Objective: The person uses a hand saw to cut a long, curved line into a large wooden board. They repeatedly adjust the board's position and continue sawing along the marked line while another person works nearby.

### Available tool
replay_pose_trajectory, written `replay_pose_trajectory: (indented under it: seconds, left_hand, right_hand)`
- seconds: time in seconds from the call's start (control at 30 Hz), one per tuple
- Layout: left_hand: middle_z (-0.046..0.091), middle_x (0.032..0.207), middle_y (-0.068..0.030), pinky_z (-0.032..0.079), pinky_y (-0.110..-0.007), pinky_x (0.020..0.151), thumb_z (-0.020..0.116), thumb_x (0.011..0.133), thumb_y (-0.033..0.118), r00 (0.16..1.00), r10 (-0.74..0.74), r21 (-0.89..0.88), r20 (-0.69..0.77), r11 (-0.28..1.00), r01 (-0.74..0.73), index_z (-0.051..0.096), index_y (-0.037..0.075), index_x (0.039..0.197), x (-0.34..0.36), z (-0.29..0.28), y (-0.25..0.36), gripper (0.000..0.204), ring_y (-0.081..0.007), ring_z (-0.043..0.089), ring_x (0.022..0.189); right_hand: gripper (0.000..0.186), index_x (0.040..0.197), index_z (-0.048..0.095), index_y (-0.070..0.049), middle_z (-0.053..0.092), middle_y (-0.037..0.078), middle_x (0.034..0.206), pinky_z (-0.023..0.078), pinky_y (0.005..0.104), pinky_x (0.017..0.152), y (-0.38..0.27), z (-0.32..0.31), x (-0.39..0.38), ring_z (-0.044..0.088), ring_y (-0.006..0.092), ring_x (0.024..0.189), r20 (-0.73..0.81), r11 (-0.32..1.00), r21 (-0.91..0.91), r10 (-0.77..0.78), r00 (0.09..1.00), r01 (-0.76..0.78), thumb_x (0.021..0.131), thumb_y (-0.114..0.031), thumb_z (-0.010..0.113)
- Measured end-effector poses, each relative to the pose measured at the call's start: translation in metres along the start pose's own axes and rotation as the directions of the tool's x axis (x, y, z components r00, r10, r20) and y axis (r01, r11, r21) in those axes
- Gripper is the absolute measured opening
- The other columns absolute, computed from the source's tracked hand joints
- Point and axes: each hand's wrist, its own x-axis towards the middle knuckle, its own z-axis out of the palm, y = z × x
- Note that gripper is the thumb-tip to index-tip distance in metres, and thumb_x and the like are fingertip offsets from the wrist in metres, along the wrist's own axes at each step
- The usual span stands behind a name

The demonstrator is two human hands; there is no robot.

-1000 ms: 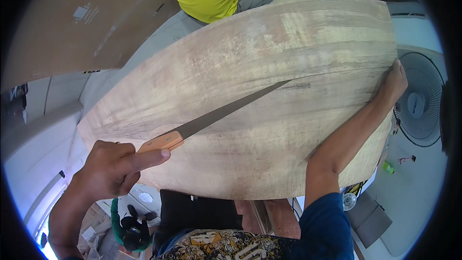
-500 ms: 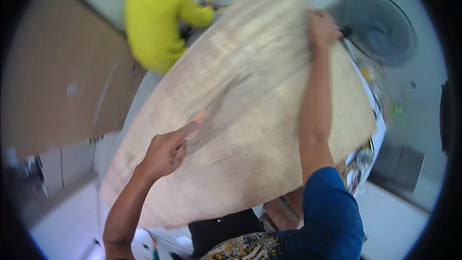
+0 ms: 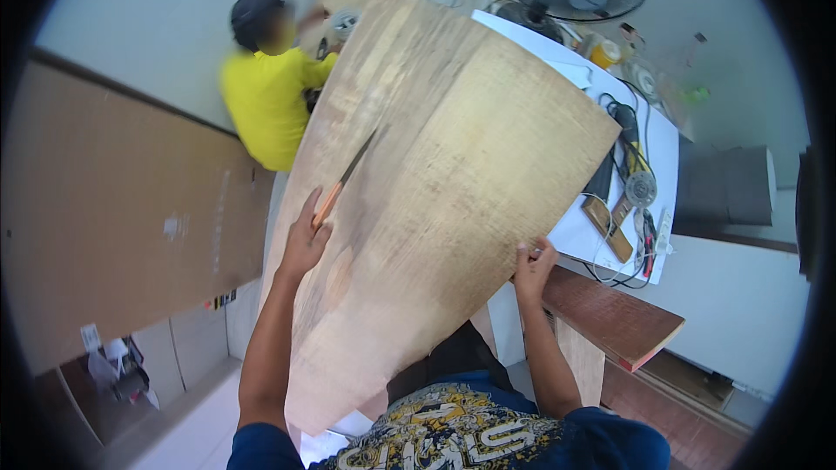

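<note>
Big pale wood sheet (image 3: 461, 165) slants across the room; white table (image 3: 664, 139) with corded tools at right, flat brown panel (image 3: 131, 218) at left, person in yellow (image 3: 266, 109) by the sheet's far left edge; grain streaky, left edge curved. Saw (image 3: 353, 164), tapered dark blade, orange handle, over sheet's left part; left hand (image 3: 305, 239) has fingers closed round the handle, index stretched along it; right hand (image 3: 534, 268) at near right edge, fingers partly hidden, cannot tell if pinching; wide span of wood right of blade, narrower strip left.
</note>
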Motion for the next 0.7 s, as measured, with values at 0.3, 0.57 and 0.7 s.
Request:
replay_pose_trajectory:
  seconds: [0.3, 0.57, 0.7]
  left_hand:
    - [0.066, 0.137, -0.0219, 0.049, -0.038, 0.106, 0.065, 0.099, 0.020, 0.991, 0.048, -0.140, -0.122, 0.988, -0.065, 0.052, 0.007, 0.152, -0.009, 0.019, -0.022, 0.056, -0.0349, 0.066, 0.125]
    - [0.071, 0.118, -0.0266, 0.053, -0.043, 0.093, 0.066, 0.095, 0.019, 0.988, 0.111, 0.000, -0.108, 0.994, -0.112, 0.058, 0.010, 0.147, 0.012, 0.006, 0.047, 0.053, -0.0434, 0.070, 0.104]
    - [0.072, 0.113, -0.0258, 0.053, -0.046, 0.090, 0.065, 0.094, 0.020, 0.973, 0.189, -0.014, -0.129, 0.981, -0.192, 0.059, 0.010, 0.146, 0.038, 0.010, 0.074, 0.053, -0.0448, 0.069, 0.102]
  right_hand:
    - [0.064, 0.150, 0.042, 0.004, 0.049, 0.023, 0.150, 0.044, 0.0466, 0.115, -0.025, 0.031, 0.028, 0.054, 0.0371, 0.135, 0.366, 0.413, 0.735, 0.426, 0.828, -0.537, 0.111, -0.047, 0.046]
    - [0.064, 0.151, 0.043, 0.008, 0.053, 0.021, 0.151, 0.048, 0.0481, 0.112, -0.023, 0.016, 0.063, 0.056, 0.0368, 0.135, 0.179, 0.456, 0.829, 0.332, 0.926, -0.324, 0.114, -0.044, 0.039]
    - [0.063, 0.150, 0.044, 0.007, 0.052, 0.020, 0.152, 0.047, 0.0468, 0.112, -0.019, 0.002, 0.103, 0.059, 0.0367, 0.132, 0.154, 0.479, 0.837, 0.255, 0.955, -0.263, 0.114, -0.044, 0.039]
